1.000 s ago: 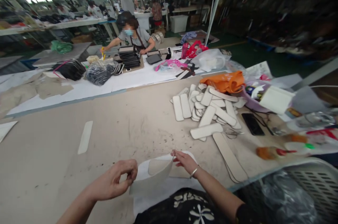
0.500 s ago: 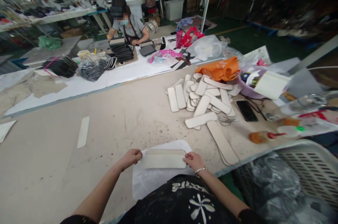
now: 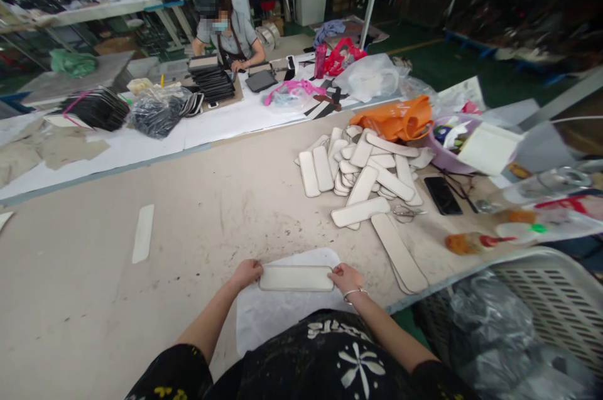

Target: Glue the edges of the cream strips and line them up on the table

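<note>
My left hand point(image 3: 247, 273) pinches the left end of a long cream panel point(image 3: 296, 279) with rounded corners. At its right end, the fingers of my right hand point(image 3: 347, 278) are closed on the corner. The panel shows a lighter face with a thin darker border around it. Under it lies a white sheet point(image 3: 254, 324) on the table in front of my body. Two longer beige panels point(image 3: 400, 252) overlap to the right of my hands. Farther off is a heap of similar cream panels point(image 3: 362, 183).
A single white strip point(image 3: 143, 233) lies at left. Small scissors point(image 3: 404, 213), a phone point(image 3: 443, 195) and a red-tipped glue bottle point(image 3: 471, 243) are at right. A plastic basket point(image 3: 556, 281) stands beside the table edge. A co-worker point(image 3: 230, 36) sits across, near stacked black pieces point(image 3: 211, 83).
The white strip, before held nearer to me and offset over the beige panel, now sits lined up on it. My hands have moved slightly away from my body, the left one also rightward.
</note>
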Demonstrator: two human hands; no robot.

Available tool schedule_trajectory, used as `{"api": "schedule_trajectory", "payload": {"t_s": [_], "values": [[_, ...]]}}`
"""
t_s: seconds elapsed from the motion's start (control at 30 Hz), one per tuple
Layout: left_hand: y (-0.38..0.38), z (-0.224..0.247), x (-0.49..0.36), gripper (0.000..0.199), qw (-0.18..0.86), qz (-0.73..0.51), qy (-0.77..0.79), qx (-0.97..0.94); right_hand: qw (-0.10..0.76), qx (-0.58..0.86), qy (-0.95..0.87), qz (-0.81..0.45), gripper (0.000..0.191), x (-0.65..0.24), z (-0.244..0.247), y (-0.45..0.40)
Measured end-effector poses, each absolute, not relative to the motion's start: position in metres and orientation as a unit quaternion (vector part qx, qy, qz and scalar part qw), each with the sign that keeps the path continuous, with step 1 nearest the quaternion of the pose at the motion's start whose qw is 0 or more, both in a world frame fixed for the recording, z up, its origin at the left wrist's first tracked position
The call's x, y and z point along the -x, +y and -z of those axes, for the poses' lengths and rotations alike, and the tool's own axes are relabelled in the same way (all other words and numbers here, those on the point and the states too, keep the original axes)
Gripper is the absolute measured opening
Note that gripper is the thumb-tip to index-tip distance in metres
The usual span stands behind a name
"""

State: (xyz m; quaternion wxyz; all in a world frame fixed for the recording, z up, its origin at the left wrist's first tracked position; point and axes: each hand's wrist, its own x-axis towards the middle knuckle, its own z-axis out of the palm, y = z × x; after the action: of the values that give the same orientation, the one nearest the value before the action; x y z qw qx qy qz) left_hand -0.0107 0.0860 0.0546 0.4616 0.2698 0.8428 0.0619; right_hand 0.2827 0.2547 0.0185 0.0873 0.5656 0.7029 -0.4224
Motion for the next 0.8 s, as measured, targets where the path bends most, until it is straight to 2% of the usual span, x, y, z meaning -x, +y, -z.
{"api": "schedule_trajectory", "payload": {"t_s": [0.33,0.5,0.8], "values": [[0.081,-0.053,0.008,0.024,0.423,-0.061,0.854,-0.296,0.113,-0.555,0.724,0.393,0.011,-0.275,-0.022,0.256],[0.074,-0.051,0.006,0.009,0.409,-0.065,0.862,-0.294,0.120,-0.546,0.734,0.386,0.010,-0.275,-0.021,0.256],[0.077,-0.047,-0.001,0.008,0.376,-0.037,0.882,-0.282,0.125,-0.521,0.753,0.382,0.011,-0.277,-0.023,0.253]]}}
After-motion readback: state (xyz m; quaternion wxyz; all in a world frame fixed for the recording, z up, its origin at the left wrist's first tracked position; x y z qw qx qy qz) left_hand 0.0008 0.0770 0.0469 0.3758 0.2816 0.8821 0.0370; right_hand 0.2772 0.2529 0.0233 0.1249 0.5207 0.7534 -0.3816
